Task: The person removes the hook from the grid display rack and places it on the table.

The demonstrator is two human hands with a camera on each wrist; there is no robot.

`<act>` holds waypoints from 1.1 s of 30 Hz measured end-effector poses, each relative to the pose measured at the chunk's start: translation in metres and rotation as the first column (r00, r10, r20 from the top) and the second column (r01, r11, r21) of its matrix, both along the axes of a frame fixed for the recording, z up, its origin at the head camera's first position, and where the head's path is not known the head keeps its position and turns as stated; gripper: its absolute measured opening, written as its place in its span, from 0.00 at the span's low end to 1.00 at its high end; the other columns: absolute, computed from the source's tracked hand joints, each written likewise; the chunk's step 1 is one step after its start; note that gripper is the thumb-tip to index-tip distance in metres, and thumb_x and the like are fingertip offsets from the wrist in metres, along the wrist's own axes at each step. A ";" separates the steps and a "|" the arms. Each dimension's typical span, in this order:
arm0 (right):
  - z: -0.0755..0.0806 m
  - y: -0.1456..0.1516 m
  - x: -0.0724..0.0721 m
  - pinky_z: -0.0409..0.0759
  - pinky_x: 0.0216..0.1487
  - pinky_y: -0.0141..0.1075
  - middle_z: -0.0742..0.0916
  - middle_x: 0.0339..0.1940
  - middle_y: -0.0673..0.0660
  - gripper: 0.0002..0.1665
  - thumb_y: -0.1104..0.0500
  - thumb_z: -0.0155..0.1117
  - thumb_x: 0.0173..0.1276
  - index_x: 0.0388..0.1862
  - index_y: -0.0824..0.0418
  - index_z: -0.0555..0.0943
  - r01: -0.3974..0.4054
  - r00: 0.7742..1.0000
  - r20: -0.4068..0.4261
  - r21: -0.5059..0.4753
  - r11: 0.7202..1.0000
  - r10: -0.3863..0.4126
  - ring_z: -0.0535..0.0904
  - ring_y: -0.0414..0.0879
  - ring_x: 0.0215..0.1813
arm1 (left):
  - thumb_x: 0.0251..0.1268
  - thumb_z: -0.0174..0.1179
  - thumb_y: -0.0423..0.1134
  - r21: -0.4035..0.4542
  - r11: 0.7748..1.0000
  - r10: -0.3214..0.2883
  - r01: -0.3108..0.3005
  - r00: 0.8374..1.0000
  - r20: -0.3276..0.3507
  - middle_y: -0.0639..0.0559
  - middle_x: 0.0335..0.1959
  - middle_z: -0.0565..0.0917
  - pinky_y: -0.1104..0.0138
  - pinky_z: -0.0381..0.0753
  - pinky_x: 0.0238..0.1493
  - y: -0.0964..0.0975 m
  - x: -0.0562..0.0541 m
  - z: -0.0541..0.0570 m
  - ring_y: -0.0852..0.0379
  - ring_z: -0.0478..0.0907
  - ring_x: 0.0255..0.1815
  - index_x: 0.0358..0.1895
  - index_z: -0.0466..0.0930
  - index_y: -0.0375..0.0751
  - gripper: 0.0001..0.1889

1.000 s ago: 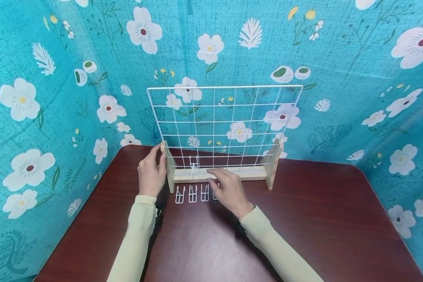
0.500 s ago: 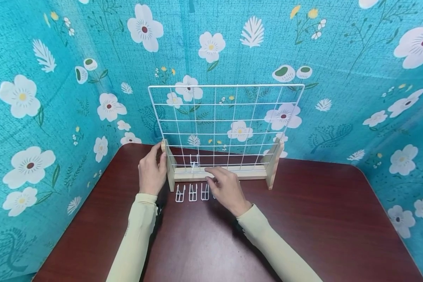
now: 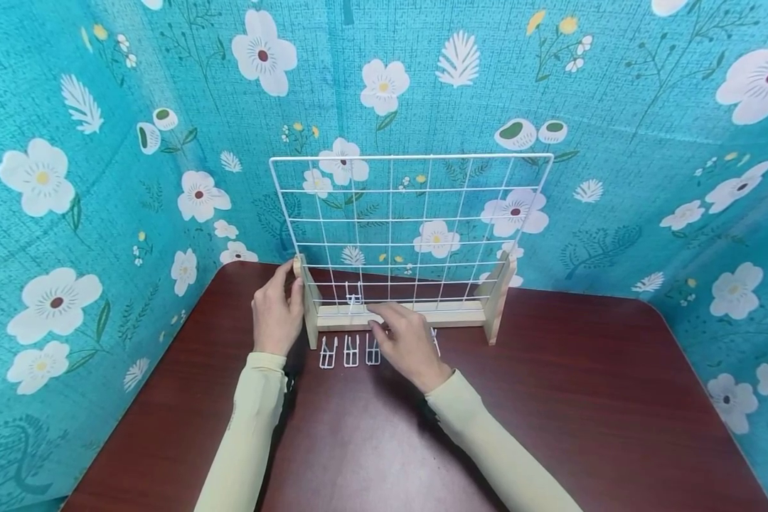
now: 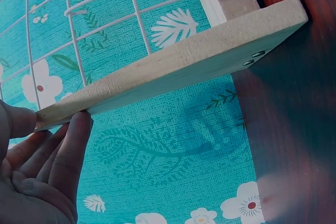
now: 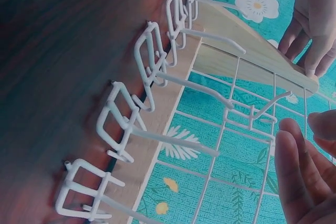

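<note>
A white wire grid panel [image 3: 461, 220] stands upright in a wooden stand. My left hand [image 3: 276, 313] pinches the upper end of the stand's left side board [image 4: 173, 59], thumb on one face and fingers on the other. One white wire hook [image 3: 353, 293] hangs low on the left part of the grid. Just right of it hovers my right hand [image 3: 409, 345], its fingers loosely bent and holding nothing. In the right wrist view, the fingertips are close to the hung hook [image 5: 252, 113], with a gap seen between. Part of the hook row is hidden behind this hand in the head view.
Several loose white hooks [image 5: 119, 119] lie in a row on the dark red-brown table [image 3: 582, 398], in front of the stand's wooden base bar [image 3: 448, 318]. The right side board [image 3: 499, 302] holds the grid's other edge. A blue floral cloth [image 3: 614, 235] surrounds the table.
My right hand has drifted slightly left toward the hung hook, uncovering part of a loose hook on its right. My left hand has stayed on the side board.
</note>
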State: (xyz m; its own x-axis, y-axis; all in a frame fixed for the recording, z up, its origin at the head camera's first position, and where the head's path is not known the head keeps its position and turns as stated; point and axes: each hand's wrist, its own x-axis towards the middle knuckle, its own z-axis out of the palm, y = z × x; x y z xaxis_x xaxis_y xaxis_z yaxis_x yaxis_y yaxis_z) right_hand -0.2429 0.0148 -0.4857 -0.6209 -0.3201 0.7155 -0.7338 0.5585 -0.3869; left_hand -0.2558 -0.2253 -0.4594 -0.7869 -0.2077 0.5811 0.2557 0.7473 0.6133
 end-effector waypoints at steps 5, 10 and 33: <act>0.002 -0.002 -0.002 0.87 0.33 0.33 0.93 0.42 0.57 0.15 0.67 0.73 0.65 0.51 0.62 0.88 0.005 1.000 0.000 0.013 1.000 -0.005 0.89 0.42 0.30 | 0.78 0.60 0.38 0.002 1.000 -0.004 0.004 1.000 -0.001 0.37 0.60 0.87 0.46 0.88 0.44 0.001 0.000 0.001 0.38 0.89 0.46 0.68 0.79 0.39 0.20; 0.001 -0.004 -0.003 0.87 0.33 0.34 0.93 0.41 0.57 0.15 0.67 0.73 0.65 0.51 0.61 0.88 0.011 1.000 0.002 0.025 1.000 -0.011 0.89 0.43 0.31 | 0.78 0.60 0.38 0.002 1.000 -0.006 0.006 1.000 -0.001 0.37 0.60 0.87 0.46 0.88 0.44 0.001 0.000 0.003 0.38 0.89 0.47 0.68 0.79 0.40 0.20; -0.003 -0.019 -0.008 0.88 0.36 0.36 0.93 0.44 0.56 0.16 0.67 0.74 0.64 0.50 0.61 0.88 0.014 0.999 -0.037 0.041 0.999 -0.012 0.91 0.47 0.35 | 0.78 0.60 0.39 -0.006 1.000 0.008 -0.008 1.000 0.005 0.37 0.59 0.88 0.47 0.87 0.40 0.000 0.000 0.000 0.39 0.88 0.40 0.69 0.79 0.40 0.20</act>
State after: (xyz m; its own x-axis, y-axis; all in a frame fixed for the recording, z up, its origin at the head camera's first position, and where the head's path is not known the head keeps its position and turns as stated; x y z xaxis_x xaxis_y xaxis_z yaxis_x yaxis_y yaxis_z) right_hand -0.2512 -0.0047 -0.4883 -0.5988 -0.3419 0.7243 -0.7396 0.5831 -0.3362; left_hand -0.2562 -0.2253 -0.4594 -0.7880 -0.2109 0.5784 0.2463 0.7530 0.6102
